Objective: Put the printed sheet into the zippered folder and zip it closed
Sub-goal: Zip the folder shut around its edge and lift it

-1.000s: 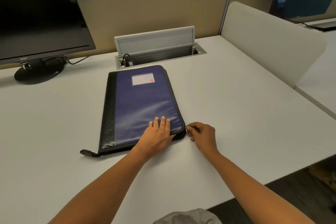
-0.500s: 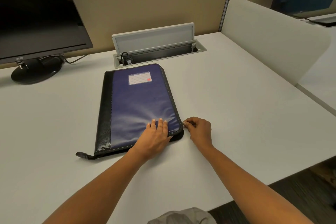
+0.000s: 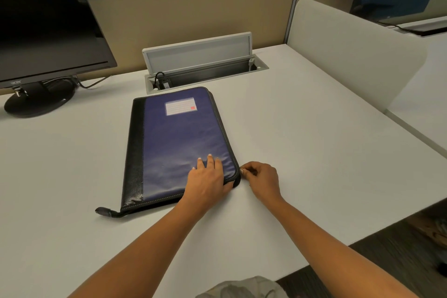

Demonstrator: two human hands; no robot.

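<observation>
Pressing the closed zippered folder (image 3: 179,143), left grip (image 3: 208,179) lies flat; right grip (image 3: 262,180) pinches its corner zip (image 3: 238,179). Sheet unseen, likely inside; zipping seemingly unfinished.

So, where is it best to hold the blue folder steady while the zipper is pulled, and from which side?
Press flat on the folder beside its near right corner, coming from the near edge, as the left hand does. It lies flat on the desk, and the right hand pinches at the zipper on that rounded corner, so pressing there probably stops sliding.
</observation>
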